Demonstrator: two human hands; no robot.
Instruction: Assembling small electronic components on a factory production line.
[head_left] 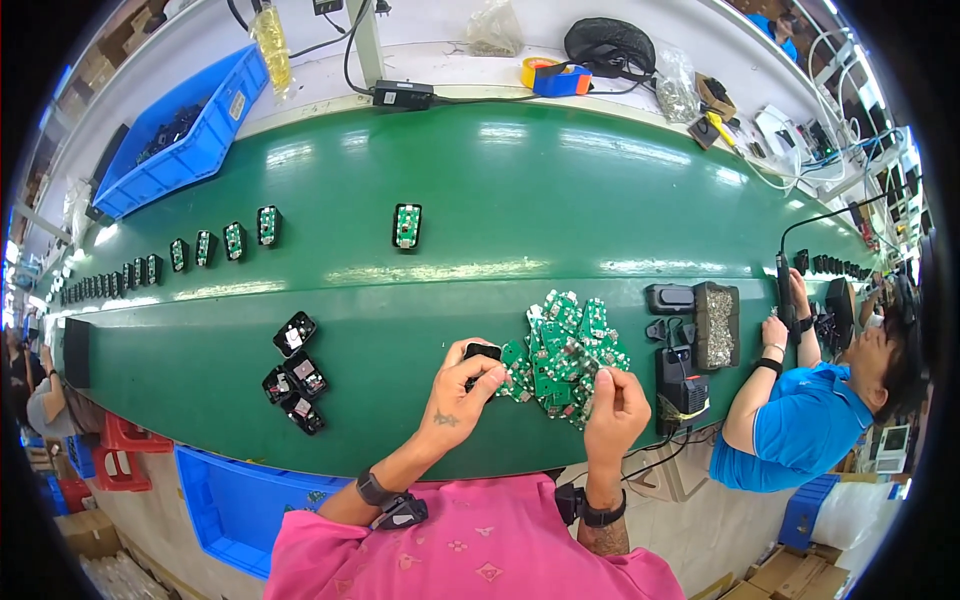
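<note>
My left hand [458, 393] is closed round a small black plastic case [483, 352], just left of a heap of green circuit boards [562, 375]. Between the thumb and fingers of my right hand [615, 412] is a circuit board [580, 353], held over the heap and slightly blurred. To the left lie several open black cases [306, 373] in a loose group. Farther off, one black case with a green board in it [407, 227] stands alone. A line of similar filled cases [235, 240] runs toward the far left.
Right of the heap are a dark tray of small metal parts [716, 325] and a black device with cables [682, 385]. A co-worker in blue [800, 415] holds a black tool [785, 290] beyond. Blue bins stand at the back left [190, 135] and below the table edge [225, 500].
</note>
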